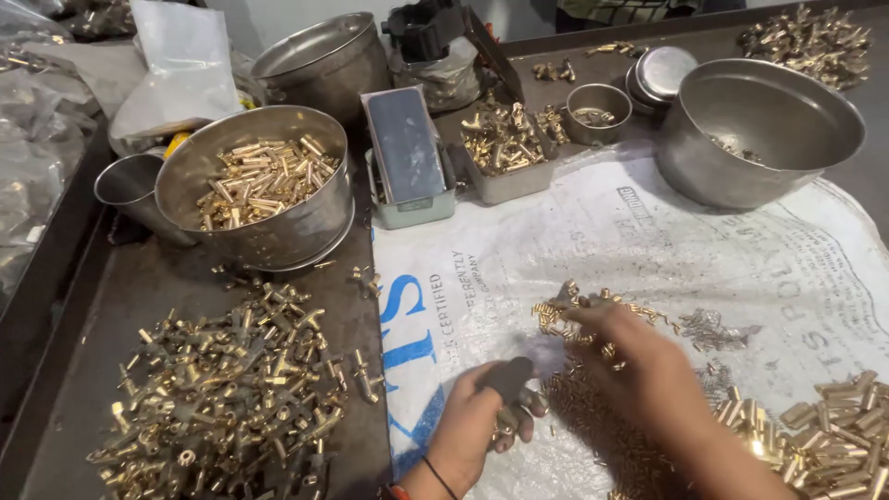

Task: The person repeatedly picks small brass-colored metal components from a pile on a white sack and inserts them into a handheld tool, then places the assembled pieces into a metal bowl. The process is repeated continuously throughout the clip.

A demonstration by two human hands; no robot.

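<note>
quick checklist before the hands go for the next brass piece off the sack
1. Left hand has a grip on the dark tool: ok, fingers wrapped round it.
2. Right hand is on the small brass pieces: ok, it rests over the heap on the white sack.
3. A piece already pinched in the right hand: cannot tell, the fingertips are blurred.
4. Small brass pieces within reach: ok, they lie right under both hands.
5. Bowl of brass tubes upright and steady: ok, it sits flat on the dark table.
6. Pile of brass fittings kept apart from the sack: ok, it lies on the dark table beside it.
</note>
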